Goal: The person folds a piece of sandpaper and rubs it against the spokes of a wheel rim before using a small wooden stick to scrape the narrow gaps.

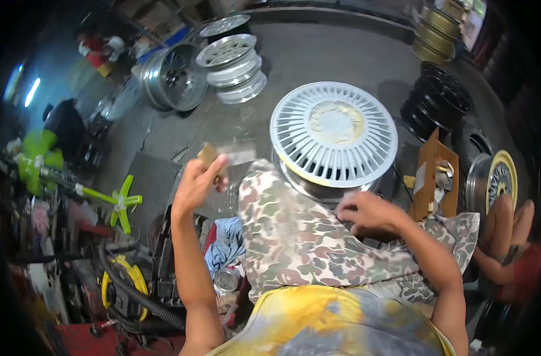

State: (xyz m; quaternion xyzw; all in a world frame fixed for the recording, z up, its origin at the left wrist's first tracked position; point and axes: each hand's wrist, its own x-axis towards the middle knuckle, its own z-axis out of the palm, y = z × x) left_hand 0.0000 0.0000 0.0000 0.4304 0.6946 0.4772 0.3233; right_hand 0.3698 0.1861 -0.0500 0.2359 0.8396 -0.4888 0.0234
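My left hand [196,181] is raised left of my knee, its fingers closed on a putty knife [238,152] with a tan handle and a motion-blurred blade. In front of me lies a silver multi-spoke wheel [294,133], face up on top of a darker rim. Its centre carries a cream-coloured patch, and a yellowish smear runs along its near left edge. My right hand [365,212] hovers over my camouflage-clad leg by the wheel's near edge, its fingers curled; whether anything small is between them is hidden.
Stacked silver rims [235,68] stand at the back left, black rims [436,101] and gold rims [436,32] at the right. An open cardboard box [423,178] is right of the wheel. A green fan [39,160] stands left. Another person's knees [500,228] show at right.
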